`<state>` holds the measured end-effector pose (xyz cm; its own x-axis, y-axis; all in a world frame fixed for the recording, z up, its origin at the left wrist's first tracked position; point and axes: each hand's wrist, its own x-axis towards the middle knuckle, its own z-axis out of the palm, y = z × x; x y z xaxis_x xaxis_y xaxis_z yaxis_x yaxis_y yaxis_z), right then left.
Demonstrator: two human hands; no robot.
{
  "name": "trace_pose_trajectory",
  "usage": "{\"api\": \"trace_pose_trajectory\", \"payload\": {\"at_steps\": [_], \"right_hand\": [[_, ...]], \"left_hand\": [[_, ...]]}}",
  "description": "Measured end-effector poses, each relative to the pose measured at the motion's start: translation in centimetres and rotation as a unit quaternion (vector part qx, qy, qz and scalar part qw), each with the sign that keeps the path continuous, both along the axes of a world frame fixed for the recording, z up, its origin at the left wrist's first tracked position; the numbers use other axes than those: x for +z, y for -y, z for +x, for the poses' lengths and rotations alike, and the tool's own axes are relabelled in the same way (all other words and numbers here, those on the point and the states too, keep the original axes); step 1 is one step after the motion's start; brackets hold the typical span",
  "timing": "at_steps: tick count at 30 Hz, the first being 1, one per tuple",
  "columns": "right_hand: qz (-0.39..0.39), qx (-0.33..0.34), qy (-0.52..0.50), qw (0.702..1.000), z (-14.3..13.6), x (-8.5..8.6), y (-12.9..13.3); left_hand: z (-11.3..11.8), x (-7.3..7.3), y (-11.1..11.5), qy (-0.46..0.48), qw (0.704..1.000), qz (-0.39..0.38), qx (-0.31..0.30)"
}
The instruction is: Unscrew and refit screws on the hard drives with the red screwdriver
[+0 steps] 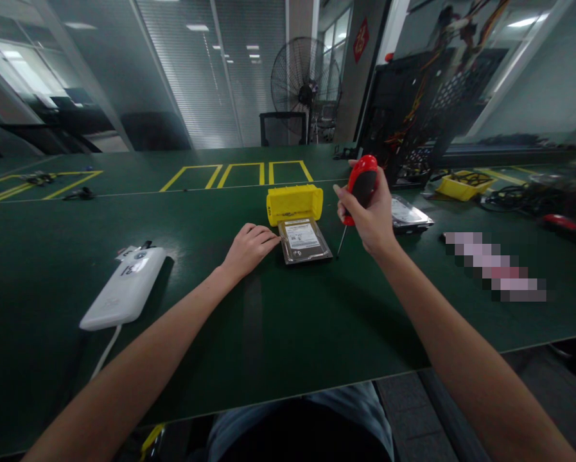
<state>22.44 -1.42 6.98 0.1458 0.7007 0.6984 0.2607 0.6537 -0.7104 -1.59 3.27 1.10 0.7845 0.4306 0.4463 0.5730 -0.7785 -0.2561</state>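
Note:
A hard drive [304, 241] with a white label lies on the green table, its far edge against a yellow plastic bin [295, 204] tipped on its side. My left hand [252, 249] is closed at the drive's left edge, fingertips pressed to its side. In my right hand [372, 215] is a screwdriver [363, 183] with a red and black handle. Its thin shaft points down, and the tip is close to the drive's right edge; I cannot tell whether it touches.
A white power bank [126, 285] with a cable lies at left. Beyond my right hand are another hard drive [408, 213], an opened computer case [408, 115] and a yellow bin [463, 185] of cables. A pixelated object [497, 266] lies at right. The table's near edge runs before my lap.

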Motion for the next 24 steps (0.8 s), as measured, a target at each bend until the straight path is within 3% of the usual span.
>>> {"api": "trace_pose_trajectory", "payload": {"at_steps": [5,9,15,24], "right_hand": [[-0.005,-0.006,0.003,1.000,0.0,0.0,0.0],[-0.009,0.000,0.000,1.000,0.0,0.1,0.1],[-0.002,-0.005,-0.003,1.000,0.1,0.0,-0.1],[-0.001,0.001,0.004,1.000,0.0,0.0,-0.1]], "left_hand": [[0.1,0.0,0.0,-0.011,1.000,0.002,0.003],[-0.3,-0.3,-0.3,0.040,0.998,-0.044,0.027],[-1.0,-0.4,-0.7,0.068,0.993,-0.100,0.015],[-0.2,-0.2,-0.3,0.005,0.998,-0.061,0.009]]}}
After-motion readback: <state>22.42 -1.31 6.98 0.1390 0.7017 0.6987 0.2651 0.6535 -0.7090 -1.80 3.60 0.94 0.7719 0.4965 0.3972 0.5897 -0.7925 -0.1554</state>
